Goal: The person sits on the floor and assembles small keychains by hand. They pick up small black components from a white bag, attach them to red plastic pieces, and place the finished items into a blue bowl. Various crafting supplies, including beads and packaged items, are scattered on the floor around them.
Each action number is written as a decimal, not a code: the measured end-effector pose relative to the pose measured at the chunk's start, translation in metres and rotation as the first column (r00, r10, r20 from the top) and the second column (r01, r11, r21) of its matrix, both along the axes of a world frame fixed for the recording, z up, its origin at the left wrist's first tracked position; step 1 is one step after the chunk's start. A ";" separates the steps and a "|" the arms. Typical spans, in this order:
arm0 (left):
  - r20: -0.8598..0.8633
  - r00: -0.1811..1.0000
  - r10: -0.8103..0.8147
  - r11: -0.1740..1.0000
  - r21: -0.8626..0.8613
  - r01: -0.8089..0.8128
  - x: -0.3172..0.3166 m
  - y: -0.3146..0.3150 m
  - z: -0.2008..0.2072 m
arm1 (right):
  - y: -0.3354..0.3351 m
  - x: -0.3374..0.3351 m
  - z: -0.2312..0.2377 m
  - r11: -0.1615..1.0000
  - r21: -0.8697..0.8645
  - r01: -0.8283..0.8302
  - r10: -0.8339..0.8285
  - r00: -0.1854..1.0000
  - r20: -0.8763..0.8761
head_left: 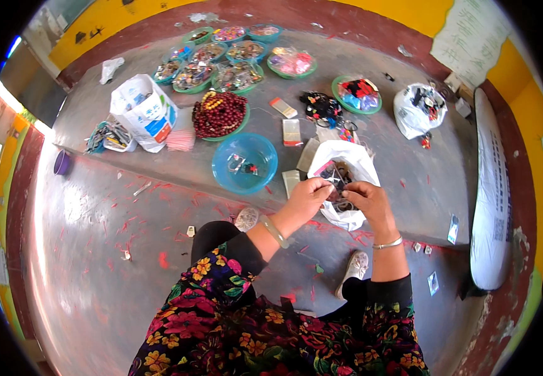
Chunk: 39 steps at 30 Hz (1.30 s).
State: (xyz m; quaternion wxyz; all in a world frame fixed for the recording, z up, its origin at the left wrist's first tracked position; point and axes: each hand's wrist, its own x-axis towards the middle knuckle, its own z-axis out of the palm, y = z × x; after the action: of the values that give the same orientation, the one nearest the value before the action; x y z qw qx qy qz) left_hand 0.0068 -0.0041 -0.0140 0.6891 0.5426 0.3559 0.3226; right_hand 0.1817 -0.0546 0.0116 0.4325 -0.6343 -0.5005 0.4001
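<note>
Both hands work above a white plastic bag [363,161] that holds dark, ring-like bands, perhaps hair ties. My left hand [309,194], with a pale bangle at its wrist, is closed in a pinch at the bag's left side. Opposite it, my right hand [370,202], with a silver bangle, also pinches with thumb and forefinger. Something small and dark shows between the fingertips, too small to name against the bag's contents. Left of the hands stands a blue plastic basin [226,178] with a few small pieces inside.
Red beads [212,123] fill a green basin beyond the blue one. Several basins of small packets [192,75] stand farther back. A tall white bag [140,119] is at the left, another filled white bag [403,119] at the right. A low step edge [152,177] crosses the floor.
</note>
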 end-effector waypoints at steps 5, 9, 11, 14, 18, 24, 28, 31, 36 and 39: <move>-0.147 0.984 -0.100 0.992 0.067 0.111 -0.001 -0.001 0.006 | -0.008 0.004 0.009 0.993 -0.093 -0.069 0.063 0.996 -0.064; -0.137 0.982 -0.127 0.989 0.051 0.135 0.001 -0.001 0.005 | -0.009 0.008 0.002 0.995 -0.075 -0.068 0.057 0.988 -0.141; -0.126 0.980 -0.153 0.986 0.049 0.160 0.000 -0.001 0.005 | -0.008 0.008 0.001 0.995 -0.059 -0.078 0.069 0.987 -0.143; -0.153 0.965 -0.211 0.973 0.058 0.222 0.000 -0.002 0.007 | -0.010 0.007 -0.001 0.993 -0.096 -0.071 0.055 0.986 -0.157; -0.103 0.976 -0.191 0.980 0.035 0.195 -0.001 -0.002 0.008 | -0.010 0.003 0.003 0.995 -0.084 -0.054 0.035 0.975 -0.218; 0.114 0.986 -0.124 0.986 -0.098 0.135 -0.002 -0.003 0.006 | -0.008 0.001 -0.005 0.999 -0.039 -0.032 0.018 0.946 -0.324; 0.256 0.965 -0.046 0.968 -0.227 0.107 -0.002 -0.003 0.008 | -0.007 0.001 -0.006 0.998 -0.061 -0.035 0.011 0.933 -0.359; 0.352 0.936 -0.002 0.938 -0.325 0.124 -0.004 -0.002 0.020 | -0.008 0.001 -0.004 0.997 -0.056 -0.060 0.038 0.943 -0.331; 0.369 0.929 -0.021 0.925 -0.346 0.158 -0.008 0.002 0.018 | -0.009 -0.001 -0.001 0.994 -0.067 -0.084 0.062 0.959 -0.276; 0.345 0.938 -0.038 0.919 -0.357 0.168 -0.009 0.002 0.020 | -0.010 0.000 0.003 0.990 -0.090 -0.109 0.080 0.957 -0.280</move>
State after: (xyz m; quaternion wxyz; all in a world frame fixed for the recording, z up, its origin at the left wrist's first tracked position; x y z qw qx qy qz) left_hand -0.0021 -0.0017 0.0058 0.8473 0.3547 0.2614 0.2966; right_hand 0.1814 -0.0643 0.0150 0.4446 -0.5694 -0.4437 0.5303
